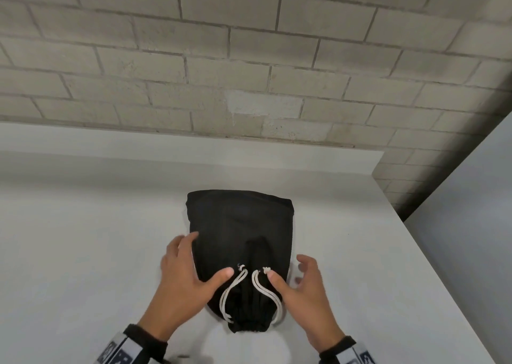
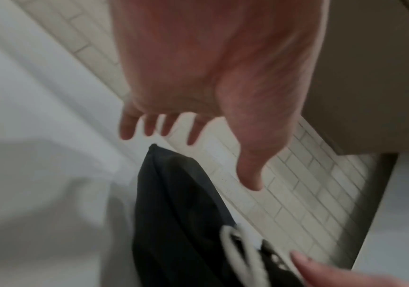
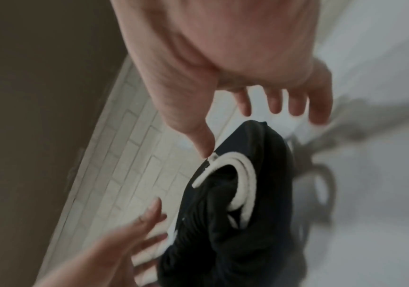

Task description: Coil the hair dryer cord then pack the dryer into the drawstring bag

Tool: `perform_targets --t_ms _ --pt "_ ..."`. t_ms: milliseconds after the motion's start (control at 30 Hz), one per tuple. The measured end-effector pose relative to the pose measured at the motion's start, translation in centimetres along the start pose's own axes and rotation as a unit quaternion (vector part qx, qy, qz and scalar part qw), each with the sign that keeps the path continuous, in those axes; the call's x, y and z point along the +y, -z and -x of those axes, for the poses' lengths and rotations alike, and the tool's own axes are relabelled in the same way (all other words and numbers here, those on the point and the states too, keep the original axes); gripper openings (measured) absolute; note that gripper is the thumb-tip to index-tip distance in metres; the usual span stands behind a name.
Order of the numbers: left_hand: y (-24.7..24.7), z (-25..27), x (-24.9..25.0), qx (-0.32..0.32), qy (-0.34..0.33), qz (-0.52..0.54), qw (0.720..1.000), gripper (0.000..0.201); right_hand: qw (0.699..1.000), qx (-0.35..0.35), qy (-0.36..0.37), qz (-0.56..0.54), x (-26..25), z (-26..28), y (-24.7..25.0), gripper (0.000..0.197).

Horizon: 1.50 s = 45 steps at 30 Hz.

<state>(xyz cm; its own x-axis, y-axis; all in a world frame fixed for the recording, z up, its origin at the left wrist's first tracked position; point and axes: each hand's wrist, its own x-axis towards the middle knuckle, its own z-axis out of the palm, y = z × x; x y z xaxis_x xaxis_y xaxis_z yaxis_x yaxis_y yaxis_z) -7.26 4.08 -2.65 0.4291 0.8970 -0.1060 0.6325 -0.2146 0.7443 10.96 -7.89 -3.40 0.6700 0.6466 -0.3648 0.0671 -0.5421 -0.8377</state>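
A black drawstring bag (image 1: 238,225) lies bulging on the white table (image 1: 83,239), its gathered mouth (image 1: 249,327) toward me. Two white cord loops (image 1: 266,294) lie on top of it, also seen as the cords (image 3: 245,182) in the right wrist view and blurred cords (image 2: 237,244) in the left wrist view. My left hand (image 1: 188,275) hovers at the bag's left side with fingers spread, holding nothing. My right hand (image 1: 299,283) hovers at the bag's right side, fingers loosely spread, thumb near a cord knot. The hair dryer is not visible.
A pale brick wall (image 1: 249,59) runs along the table's far edge. The table's right edge (image 1: 432,266) drops off beside a grey surface (image 1: 471,211). Black-and-white wrist bands (image 1: 130,347) show at the bottom.
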Motion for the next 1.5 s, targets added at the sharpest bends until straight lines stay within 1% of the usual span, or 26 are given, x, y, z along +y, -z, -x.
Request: perform_targets --t_ms 33,67,100,133,167,233,267,300,400,500,567,667,767,967,1100,1200,1300,1433,1500 --pt "-0.2 0.1 -0.1 -0.026 0.056 0.071 0.996 0.111 0.995 -0.031 -0.044 -0.081 0.1 -0.3 -0.2 0.075" --pt "-0.5 0.3 -0.1 -0.065 0.103 0.147 0.982 0.118 0.984 -0.059 -0.074 -0.148 0.3 -0.6 -0.4 0.077" --pt "-0.9 0.5 -0.1 -0.101 0.138 0.214 0.962 0.119 0.974 -0.086 -0.088 -0.190 0.4 -0.9 -0.6 0.076" --pt "-1.4 0.7 -0.1 -0.129 0.161 0.264 0.942 0.115 0.968 -0.115 -0.087 -0.205 0.4 -1.1 -0.7 0.069" --pt "-1.8 0.7 -0.1 -0.148 0.171 0.287 0.931 0.109 0.965 -0.144 -0.072 -0.206 0.2 -1.1 -1.0 0.057" --pt "-2.5 0.6 0.2 -0.167 0.172 0.295 0.925 0.100 0.965 -0.180 -0.041 -0.185 -0.4 -0.9 -1.6 0.035" --pt "-2.8 0.4 0.2 -0.172 0.173 0.295 0.924 0.099 0.965 -0.190 -0.029 -0.178 -0.6 -0.8 -1.9 0.031" --pt "-2.8 0.3 0.2 -0.176 0.172 0.294 0.923 0.098 0.966 -0.194 -0.019 -0.172 -0.7 -0.9 -2.2 0.032" --pt "-2.7 -0.3 -0.3 -0.161 0.170 0.302 0.924 0.095 0.970 -0.191 0.008 -0.152 -1.4 -1.4 -3.1 0.042" --pt "-1.9 -0.9 -1.1 -0.131 0.157 0.312 0.928 0.099 0.973 -0.183 0.022 -0.138 -2.6 -2.0 -4.3 0.048" --pt "-1.1 -1.8 -1.5 -0.112 0.146 0.323 0.928 0.096 0.974 -0.177 0.035 -0.140 -3.6 -2.5 -5.2 0.048" --pt "0.3 -3.7 -2.0 -0.095 0.135 0.332 0.929 0.085 0.971 -0.182 0.054 -0.143 -5.4 -3.8 -6.6 0.050" --pt "1.5 -5.8 -2.3 -0.083 0.133 0.324 0.933 0.086 0.970 -0.190 0.067 -0.139 -7.2 -5.3 -8.1 0.049" --pt "3.5 -9.4 -3.8 -0.052 0.144 0.317 0.936 0.081 0.967 -0.210 0.071 -0.127 -9.4 -8.8 -11.6 0.049" --pt "4.3 -11.5 -4.8 -0.041 0.162 0.306 0.937 0.086 0.968 -0.210 0.071 -0.120 -10.1 -10.7 -13.7 0.050" --pt "4.7 -12.8 -5.0 -0.026 0.164 0.306 0.938 0.087 0.968 -0.206 0.064 -0.128 -10.5 -11.9 -14.8 0.050" --pt "4.9 -13.7 -5.2 -0.016 0.164 0.307 0.937 0.089 0.971 -0.191 0.060 -0.127 -10.8 -12.8 -15.7 0.054" --pt "5.1 -14.2 -5.3 0.009 0.145 0.303 0.942 0.090 0.976 -0.159 0.068 -0.130 -10.9 -13.1 -15.8 0.059" --pt "5.0 -14.0 -5.5 0.026 0.128 0.292 0.947 0.085 0.975 -0.146 0.066 -0.154 -10.5 -13.0 -15.5 0.056"
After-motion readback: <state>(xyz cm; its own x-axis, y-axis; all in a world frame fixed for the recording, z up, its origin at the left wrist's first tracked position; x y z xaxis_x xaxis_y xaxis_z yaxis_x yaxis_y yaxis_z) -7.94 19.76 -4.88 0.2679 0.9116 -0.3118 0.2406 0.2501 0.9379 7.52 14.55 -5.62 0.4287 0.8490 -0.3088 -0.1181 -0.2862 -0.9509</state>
